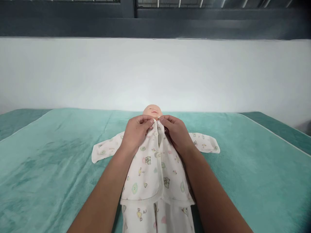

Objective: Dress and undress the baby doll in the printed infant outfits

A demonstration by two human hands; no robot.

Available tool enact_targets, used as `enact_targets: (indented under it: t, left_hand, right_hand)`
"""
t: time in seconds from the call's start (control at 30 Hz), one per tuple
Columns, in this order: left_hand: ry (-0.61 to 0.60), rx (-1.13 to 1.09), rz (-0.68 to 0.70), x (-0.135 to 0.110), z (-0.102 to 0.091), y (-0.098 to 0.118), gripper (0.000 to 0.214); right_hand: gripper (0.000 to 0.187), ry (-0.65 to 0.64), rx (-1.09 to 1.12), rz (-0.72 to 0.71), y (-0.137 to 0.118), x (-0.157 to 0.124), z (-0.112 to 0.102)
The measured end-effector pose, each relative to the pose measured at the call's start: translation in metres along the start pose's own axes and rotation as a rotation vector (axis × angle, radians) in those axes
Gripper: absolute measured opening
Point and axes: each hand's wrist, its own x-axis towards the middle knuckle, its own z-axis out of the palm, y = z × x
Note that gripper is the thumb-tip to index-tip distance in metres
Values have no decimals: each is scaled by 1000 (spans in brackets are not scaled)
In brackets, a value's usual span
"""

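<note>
Head view shows the printed jacket (148, 176) on a doll (152, 110), which lies on the green blanket (48, 181), its head near the far edge. The left hand (137, 131) and the right hand (176, 132) each pinch one top corner of the front opening between thumb and fingers. I judge the cloth light, soft and limp, not fragile; best to hold it by the bound front edges (160, 176).
</note>
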Motion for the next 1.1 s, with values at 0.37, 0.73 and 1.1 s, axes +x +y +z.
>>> enact_targets:
  t: [0.37,0.73,1.1]
  left_hand:
    - [-70,-115,2,3,0,-9,11]
    - [-103,-174,-37,3,-1,-10,14]
    - [-91,-112,-33,4,-3,-9,21]
  right_hand:
    - [28,-29,-71,-11,0,-1,-1]
    - [30,-10,-103,53,0,-1,-2]
    - [10,16,-566,-142,-21,-10,14]
